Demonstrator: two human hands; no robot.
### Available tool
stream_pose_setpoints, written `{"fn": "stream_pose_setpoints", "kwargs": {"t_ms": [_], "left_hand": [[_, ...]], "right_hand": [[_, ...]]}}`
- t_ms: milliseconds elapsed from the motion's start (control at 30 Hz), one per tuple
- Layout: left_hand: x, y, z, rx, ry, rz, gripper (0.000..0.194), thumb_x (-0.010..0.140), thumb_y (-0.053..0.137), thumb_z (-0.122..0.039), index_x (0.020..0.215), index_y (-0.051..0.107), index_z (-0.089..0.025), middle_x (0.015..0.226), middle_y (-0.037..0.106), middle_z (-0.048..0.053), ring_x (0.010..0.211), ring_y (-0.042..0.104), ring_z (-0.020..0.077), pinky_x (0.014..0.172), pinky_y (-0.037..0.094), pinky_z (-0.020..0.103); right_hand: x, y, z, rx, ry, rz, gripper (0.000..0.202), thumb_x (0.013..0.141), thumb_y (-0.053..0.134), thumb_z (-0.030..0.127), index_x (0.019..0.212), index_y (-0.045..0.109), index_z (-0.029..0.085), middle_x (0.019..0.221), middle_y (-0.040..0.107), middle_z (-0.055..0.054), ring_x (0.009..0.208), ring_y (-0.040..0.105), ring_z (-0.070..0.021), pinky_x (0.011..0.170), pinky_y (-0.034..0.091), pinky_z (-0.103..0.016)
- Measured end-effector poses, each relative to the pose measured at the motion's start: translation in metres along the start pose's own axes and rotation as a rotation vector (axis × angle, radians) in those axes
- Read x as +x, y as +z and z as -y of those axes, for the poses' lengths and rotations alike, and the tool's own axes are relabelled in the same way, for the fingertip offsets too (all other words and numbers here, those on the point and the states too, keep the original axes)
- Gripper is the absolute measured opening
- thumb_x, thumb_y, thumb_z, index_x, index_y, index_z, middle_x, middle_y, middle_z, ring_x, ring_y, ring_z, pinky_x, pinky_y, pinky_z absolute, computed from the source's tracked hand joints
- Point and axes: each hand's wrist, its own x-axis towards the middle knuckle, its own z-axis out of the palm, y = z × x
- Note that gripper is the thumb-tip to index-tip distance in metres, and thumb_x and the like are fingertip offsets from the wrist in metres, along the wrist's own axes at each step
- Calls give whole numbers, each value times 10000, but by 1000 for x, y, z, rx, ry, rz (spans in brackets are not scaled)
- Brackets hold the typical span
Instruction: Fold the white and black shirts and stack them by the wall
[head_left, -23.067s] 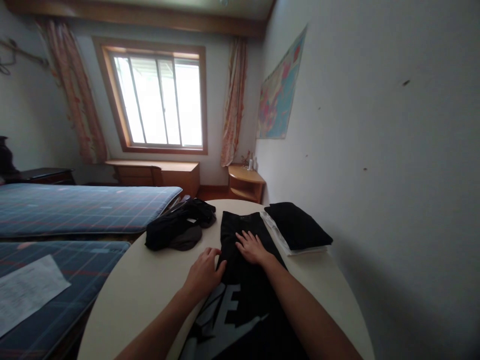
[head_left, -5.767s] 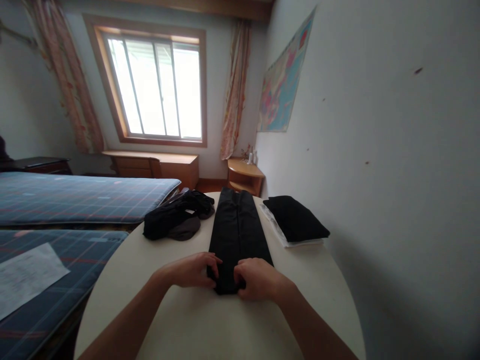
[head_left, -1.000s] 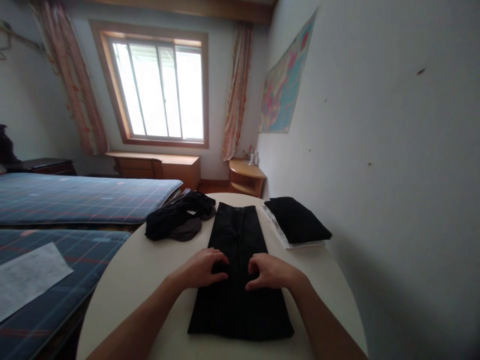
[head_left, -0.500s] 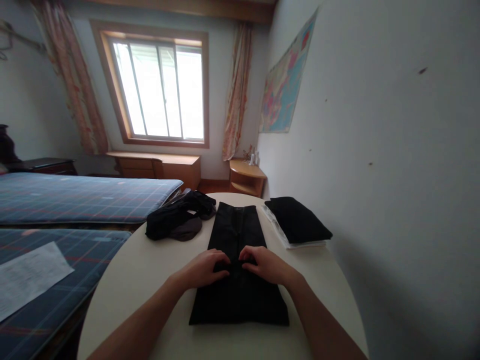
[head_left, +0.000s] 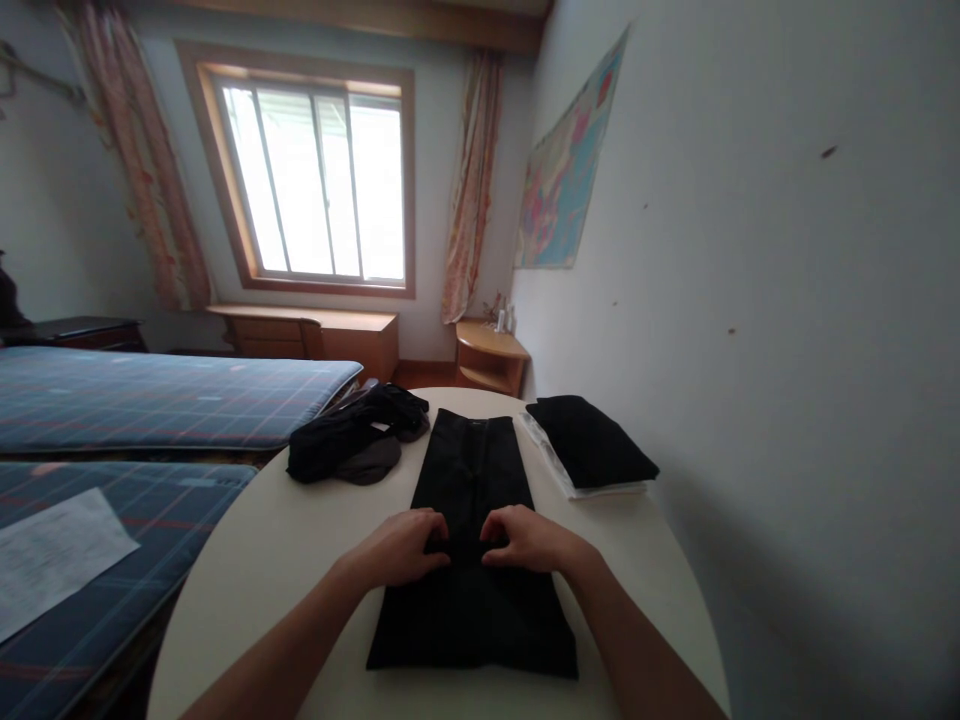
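Observation:
A long black folded cloth (head_left: 472, 620) lies flat on the round cream table (head_left: 247, 600), its narrower end toward the window. Across its middle, my left hand (head_left: 409, 545) pinches the fabric from the left side, fingers curled and thumb below. My right hand (head_left: 525, 540) grips the same cloth from the right in a similar pinch. A small gap separates the two hands, with a dark fold of fabric running between them.
Crumpled dark clothing (head_left: 352, 435) sits at the table's back left. A folded black garment (head_left: 592, 440) on white plastic packaging (head_left: 607, 491) is at the back right. Beds with plaid mattresses (head_left: 172, 395) stand to the left, the wall (head_left: 787, 420) to the right.
Both hands have moved slightly toward me along the cloth and a little apart. The cloth's near edge appears lower in view.

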Motion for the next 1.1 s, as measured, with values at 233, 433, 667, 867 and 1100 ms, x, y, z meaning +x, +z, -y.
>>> {"fn": "stream_pose_setpoints", "kwargs": {"t_ms": [233, 433, 667, 867, 1100], "left_hand": [[-9, -7, 0, 108, -17, 30, 230, 743, 638, -346, 936, 665, -225, 925, 709, 73, 885, 655, 276, 752, 467, 330], [-14, -16, 0, 78, -16, 151, 248, 703, 641, -312, 935, 691, -241, 866, 704, 45, 795, 649, 242, 667, 460, 297], [-23, -21, -14, -91, 101, 536, 223, 656, 720, -338, 847, 682, -228, 687, 606, -42, 562, 491, 127, 480, 326, 224], [-23, -56, -26, -225, 199, 377, 241, 783, 612, -301, 1011, 671, -248, 805, 639, -45, 665, 538, 125, 585, 393, 210], [14, -111, -22, -153, 265, 35, 215, 864, 564, -337, 1008, 677, -225, 907, 688, -16, 786, 605, 161, 724, 444, 242]], "right_hand": [[-12, -9, 11, -209, 116, -18, 222, 684, 688, 308, 882, 730, 216, 887, 722, -46, 768, 637, -198, 649, 445, -269], [-14, -17, 8, -35, 147, 172, 238, 654, 649, 243, 876, 732, 215, 745, 668, 12, 628, 560, -133, 533, 406, -220], [-37, -13, 28, -15, 135, 395, 222, 621, 690, 253, 840, 708, 222, 665, 572, 51, 581, 495, -112, 496, 367, -206], [-65, -31, 25, 97, -17, 246, 225, 708, 611, 194, 930, 651, 206, 793, 607, 32, 665, 515, -109, 585, 406, -199], [-50, -93, 29, 22, -181, -102, 222, 855, 571, 313, 1032, 642, 200, 888, 653, -9, 801, 592, -158, 730, 458, -253]]}}
